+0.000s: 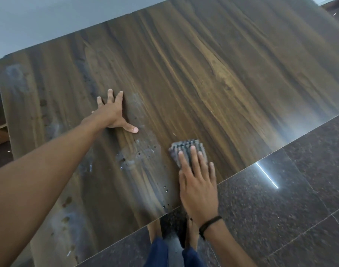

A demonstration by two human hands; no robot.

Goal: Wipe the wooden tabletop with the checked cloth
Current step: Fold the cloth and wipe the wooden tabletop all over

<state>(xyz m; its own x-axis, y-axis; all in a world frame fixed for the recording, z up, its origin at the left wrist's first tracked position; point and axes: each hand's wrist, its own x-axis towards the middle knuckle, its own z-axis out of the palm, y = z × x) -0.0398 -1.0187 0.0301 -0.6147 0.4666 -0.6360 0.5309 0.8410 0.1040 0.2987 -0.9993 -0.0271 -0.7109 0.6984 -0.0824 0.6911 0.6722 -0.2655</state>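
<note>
The dark wooden tabletop [193, 74] fills most of the view. My right hand [198, 187] lies flat with straight fingers on a folded grey checked cloth [184, 149], pressing it onto the wood near the table's front edge. Only the cloth's far part shows beyond my fingertips. My left hand [112, 112] rests flat on the wood to the left, fingers spread, holding nothing. Pale smears and small dark droplets [137, 157] mark the surface between my two hands and toward the near left corner.
Dark speckled floor tiles [280, 209] with a bright light reflection lie to the right of the table's front edge. A pale grey wall [49, 22] runs behind the table. My bare feet and blue trousers [164, 253] show at the bottom.
</note>
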